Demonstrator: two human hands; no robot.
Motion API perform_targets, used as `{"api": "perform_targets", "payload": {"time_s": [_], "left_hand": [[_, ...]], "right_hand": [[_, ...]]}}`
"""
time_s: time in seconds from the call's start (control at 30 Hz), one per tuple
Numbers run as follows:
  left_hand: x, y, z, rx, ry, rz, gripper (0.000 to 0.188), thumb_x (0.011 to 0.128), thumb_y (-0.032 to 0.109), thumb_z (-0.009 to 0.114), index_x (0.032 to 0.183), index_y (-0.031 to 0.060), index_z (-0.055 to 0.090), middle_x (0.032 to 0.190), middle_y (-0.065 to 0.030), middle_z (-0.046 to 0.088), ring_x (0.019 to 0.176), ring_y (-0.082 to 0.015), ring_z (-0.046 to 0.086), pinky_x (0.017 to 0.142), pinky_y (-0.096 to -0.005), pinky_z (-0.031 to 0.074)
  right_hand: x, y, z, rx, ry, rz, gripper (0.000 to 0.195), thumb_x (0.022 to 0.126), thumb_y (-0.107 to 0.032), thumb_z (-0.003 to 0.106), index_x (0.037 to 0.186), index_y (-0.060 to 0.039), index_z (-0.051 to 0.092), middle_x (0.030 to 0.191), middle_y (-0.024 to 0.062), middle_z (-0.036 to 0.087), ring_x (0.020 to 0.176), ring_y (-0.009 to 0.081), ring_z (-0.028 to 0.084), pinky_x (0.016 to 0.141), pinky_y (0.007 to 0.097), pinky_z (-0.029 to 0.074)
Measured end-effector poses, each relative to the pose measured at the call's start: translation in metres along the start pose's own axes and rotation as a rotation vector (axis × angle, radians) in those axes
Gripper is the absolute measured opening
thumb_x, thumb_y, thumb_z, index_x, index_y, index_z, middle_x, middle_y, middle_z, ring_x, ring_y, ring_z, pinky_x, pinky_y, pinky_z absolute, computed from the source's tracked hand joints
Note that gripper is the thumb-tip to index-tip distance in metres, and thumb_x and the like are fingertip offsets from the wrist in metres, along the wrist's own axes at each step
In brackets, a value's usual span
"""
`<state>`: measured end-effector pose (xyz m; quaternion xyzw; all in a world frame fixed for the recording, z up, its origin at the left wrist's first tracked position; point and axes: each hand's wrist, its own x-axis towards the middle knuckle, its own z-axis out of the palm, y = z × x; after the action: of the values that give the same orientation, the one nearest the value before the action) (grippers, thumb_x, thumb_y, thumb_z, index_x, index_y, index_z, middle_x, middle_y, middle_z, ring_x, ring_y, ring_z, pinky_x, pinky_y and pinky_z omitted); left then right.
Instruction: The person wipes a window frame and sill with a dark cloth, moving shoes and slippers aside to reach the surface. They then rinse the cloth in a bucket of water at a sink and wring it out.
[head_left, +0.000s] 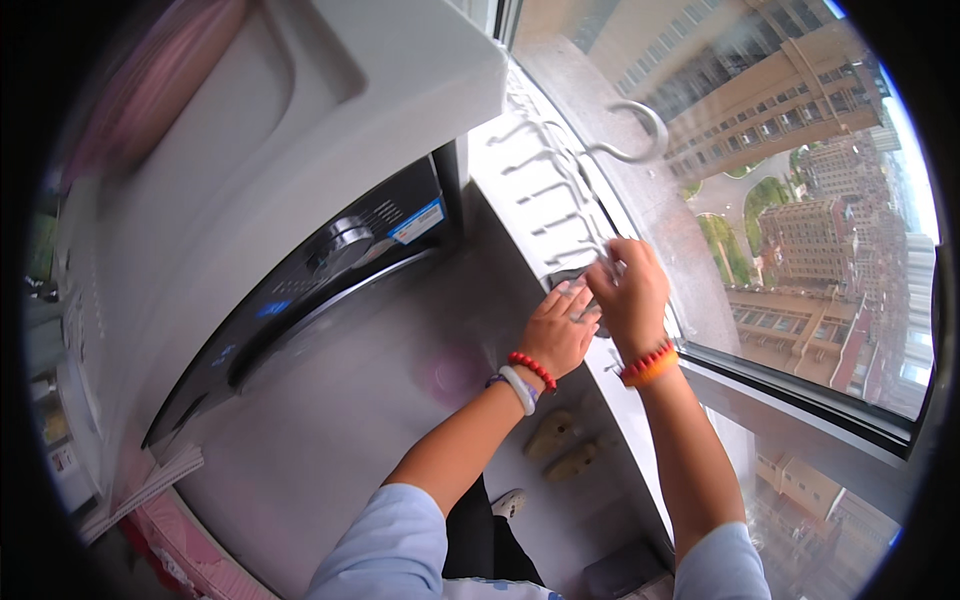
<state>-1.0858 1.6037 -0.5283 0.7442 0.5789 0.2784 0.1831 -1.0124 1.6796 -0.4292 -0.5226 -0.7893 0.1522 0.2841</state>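
On the white window sill (517, 202) lies a white multi-clip hanging rack (577, 180) with a large curved hook (649, 135) at its far end. My left hand (562, 326), wearing red beads and a pale bangle at the wrist, is spread against a small dark item (566, 277) at the rack's near end. Close beside it, my right hand (631, 292) has its fingers bent at the rack's near clips; blur hides what exactly they pinch. Part of the dark item shows under and between my hands.
A washing machine with a dark control panel (341, 244) stands at the left below a white sink counter (420, 90). Window glass (750, 187) is close on the right. Beige slippers (570, 460) and a round pinkish object (454, 375) are lower down.
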Motion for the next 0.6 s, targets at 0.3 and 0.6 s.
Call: {"api": "perform_targets", "payload": {"time_s": [0.3, 0.6], "left_hand": [[0.003, 0.0, 0.009, -0.075, 0.221, 0.052, 0.021, 0.077, 0.017, 0.053, 0.083, -0.0014, 0.062, 0.094, -0.0155, 0.059, 0.101, -0.0297, 0.051, 0.102, -0.0404, 0.03], [-0.005, -0.003, 0.034, 0.169, 0.021, -0.03, 0.043, 0.082, 0.03, 0.051, 0.119, 0.0083, 0.051, 0.12, -0.0148, 0.051, 0.11, -0.0281, 0.047, 0.099, -0.0433, 0.031]], "right_hand": [[0.075, 0.014, 0.081, -0.235, -0.075, -0.122, 0.015, 0.07, -0.013, 0.059, 0.076, -0.0017, 0.049, 0.076, 0.0147, 0.055, 0.066, 0.0302, 0.057, 0.059, 0.0383, 0.048], [0.036, -0.005, 0.041, 0.01, 0.009, -0.132, 0.033, 0.076, -0.022, 0.064, 0.1, -0.0025, 0.052, 0.092, 0.0151, 0.053, 0.079, 0.0324, 0.057, 0.068, 0.0382, 0.047]]}}
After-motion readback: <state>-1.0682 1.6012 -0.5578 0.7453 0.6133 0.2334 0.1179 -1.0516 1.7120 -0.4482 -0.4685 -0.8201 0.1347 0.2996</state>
